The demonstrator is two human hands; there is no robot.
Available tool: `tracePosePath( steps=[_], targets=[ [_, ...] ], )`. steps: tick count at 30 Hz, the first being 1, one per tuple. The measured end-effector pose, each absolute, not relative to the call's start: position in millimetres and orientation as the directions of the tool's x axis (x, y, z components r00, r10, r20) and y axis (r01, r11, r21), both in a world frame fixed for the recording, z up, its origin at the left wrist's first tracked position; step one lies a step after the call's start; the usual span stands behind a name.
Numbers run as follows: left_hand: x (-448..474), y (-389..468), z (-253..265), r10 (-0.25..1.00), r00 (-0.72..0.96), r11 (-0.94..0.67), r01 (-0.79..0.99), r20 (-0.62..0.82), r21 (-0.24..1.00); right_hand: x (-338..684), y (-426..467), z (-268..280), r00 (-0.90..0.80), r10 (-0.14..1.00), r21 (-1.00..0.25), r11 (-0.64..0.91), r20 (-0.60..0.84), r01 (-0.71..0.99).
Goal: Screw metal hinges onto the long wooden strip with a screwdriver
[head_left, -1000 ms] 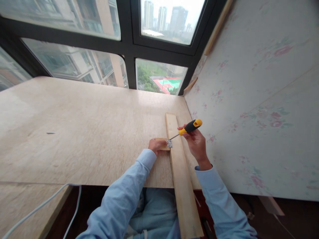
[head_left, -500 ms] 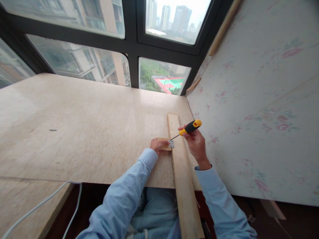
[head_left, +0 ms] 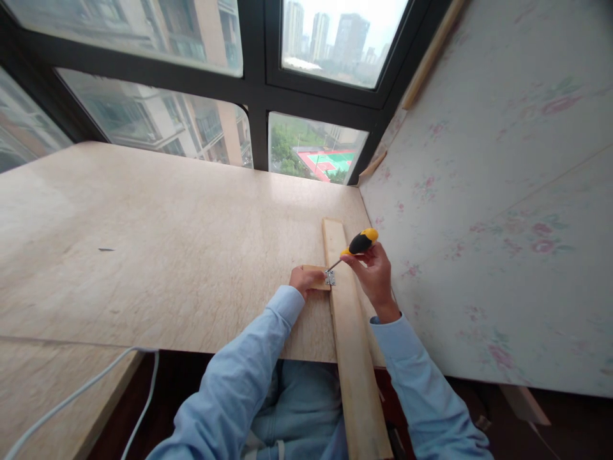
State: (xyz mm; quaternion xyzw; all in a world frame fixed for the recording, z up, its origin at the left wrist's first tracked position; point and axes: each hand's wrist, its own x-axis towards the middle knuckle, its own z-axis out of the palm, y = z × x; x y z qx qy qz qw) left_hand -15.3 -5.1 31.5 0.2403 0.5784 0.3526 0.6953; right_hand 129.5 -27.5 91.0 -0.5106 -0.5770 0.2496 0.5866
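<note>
My right hand [head_left: 372, 276] is closed round a yellow and black screwdriver [head_left: 360, 243], its shaft slanting down and left. The tip meets the left part of a small silver hinge [head_left: 330, 278]. This hinge spans the joint between a long wooden plank [head_left: 352, 338] and a short wooden piece [head_left: 316, 268] butting against the plank's left side. With my left hand [head_left: 305, 280] I grip the short piece, fingertips close to the hinge. Part of the short piece is hidden under those fingers.
The plank lies on a beige marble-look sill [head_left: 191, 255] and sticks out past its front edge over my lap. A floral-papered wall [head_left: 479, 223] rises close on the right. Dark-framed windows [head_left: 258, 89] stand behind. A white cable [head_left: 96, 386] crosses the lower left.
My right hand has shifted slightly left and turned on the screwdriver, whose handle now sits a little farther left and higher. My left hand keeps its place on the short piece.
</note>
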Motion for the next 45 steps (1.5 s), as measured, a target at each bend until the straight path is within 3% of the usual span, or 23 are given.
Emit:
tracePosePath(
  steps=[4, 6, 11, 14, 17, 20, 22, 31, 33, 37, 39, 45],
  targets=[
    [-16, -5, 29, 0.772, 0.086, 0.631, -0.221, -0.629, 0.744, 129, -24, 91, 0.231, 0.84, -0.789, 0.316, 0.49, 0.527],
    [-16, -5, 29, 0.773, 0.089, 0.631, -0.21, -0.628, 0.747, 129, -23, 90, 0.219, 0.855, -0.787, 0.293, 0.469, 0.542],
    [-16, -5, 29, 0.773, 0.088, 0.629, -0.233, -0.628, 0.742, 130, -29, 91, 0.067, 0.951, -0.94, 0.284, 0.301, 0.188],
    [-15, -4, 27, 0.777, 0.084, 0.624, -0.24, -0.624, 0.744, 129, -37, 99, -0.041, 0.965, -0.96, 0.261, 0.258, 0.106],
    [-15, -4, 25, 0.779, 0.089, 0.621, -0.252, -0.621, 0.742, 125, -40, 109, -0.03, 0.965, -0.924, 0.257, 0.259, 0.283],
    [-16, -4, 26, 0.776, 0.094, 0.625, -0.245, -0.624, 0.741, 122, -35, 113, 0.152, 0.925, -0.798, 0.207, 0.348, 0.566],
    [-16, -4, 26, 0.777, 0.084, 0.624, -0.234, -0.624, 0.745, 120, -30, 111, 0.212, 0.889, -0.75, 0.192, 0.406, 0.633],
    [-13, -2, 24, 0.763, 0.057, 0.634, -0.262, -0.644, 0.727, 128, -35, 99, -0.096, 0.975, -0.956, 0.216, 0.2, 0.199],
    [-13, -3, 25, 0.765, 0.059, 0.632, -0.264, -0.642, 0.729, 127, -35, 104, -0.076, 0.976, -0.951, 0.218, 0.206, 0.219],
    [-14, -4, 27, 0.769, 0.058, 0.627, -0.26, -0.636, 0.734, 123, -30, 110, 0.18, 0.938, -0.843, 0.167, 0.295, 0.511],
    [-14, -5, 27, 0.774, 0.06, 0.622, -0.253, -0.63, 0.741, 121, -27, 109, 0.23, 0.915, -0.807, 0.15, 0.333, 0.571],
    [-13, -4, 26, 0.776, 0.056, 0.618, -0.267, -0.628, 0.74, 122, -26, 98, -0.028, 0.954, -0.927, 0.295, 0.297, 0.231]
  ],
)
